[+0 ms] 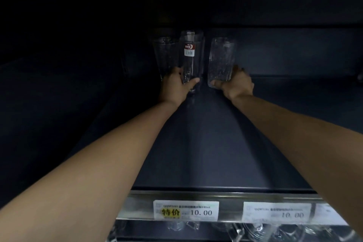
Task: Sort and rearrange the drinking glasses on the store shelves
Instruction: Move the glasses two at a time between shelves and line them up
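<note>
Deep on a dark shelf (206,143), my left hand (174,86) grips the base of a tall clear glass (191,65) that bears a red and white sticker. Just left of it stands another clear glass (166,55), and more glass shows behind the stickered one. My right hand (235,84) grips the lower part of a textured clear glass (221,61), thumb across its front near the base. The two held glasses stand upright, a small gap apart.
The shelf's metal front rail (137,205) carries two price tags (186,210) reading 10.00. Below the rail, several more clear glasses (255,231) sit on the lower shelf. A dark back wall (294,51) and a shelf above close in the space.
</note>
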{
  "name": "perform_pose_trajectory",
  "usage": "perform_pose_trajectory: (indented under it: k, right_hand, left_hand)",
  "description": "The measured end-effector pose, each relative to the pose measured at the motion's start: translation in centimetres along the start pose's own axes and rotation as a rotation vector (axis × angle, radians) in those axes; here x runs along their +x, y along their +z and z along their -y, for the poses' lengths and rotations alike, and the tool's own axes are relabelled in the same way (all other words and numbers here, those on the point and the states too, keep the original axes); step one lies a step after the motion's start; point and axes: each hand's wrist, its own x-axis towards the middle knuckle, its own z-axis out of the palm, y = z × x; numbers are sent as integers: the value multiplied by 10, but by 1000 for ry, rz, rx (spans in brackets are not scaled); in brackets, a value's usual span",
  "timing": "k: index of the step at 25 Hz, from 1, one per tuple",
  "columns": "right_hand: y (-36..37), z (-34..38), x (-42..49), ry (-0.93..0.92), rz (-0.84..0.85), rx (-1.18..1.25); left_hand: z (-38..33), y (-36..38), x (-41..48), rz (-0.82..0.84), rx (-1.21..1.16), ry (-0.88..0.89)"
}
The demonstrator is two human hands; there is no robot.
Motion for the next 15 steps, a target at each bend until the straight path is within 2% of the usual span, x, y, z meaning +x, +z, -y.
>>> perform_pose_trajectory:
  k: [9,15]
  right_hand:
    - [7,2,10,-13,34,163]
    - [8,-2,13,-55,89,83]
  left_hand:
    - [0,0,1,3,-46,-37]
    - [-1,0,0,23,-29,-55]
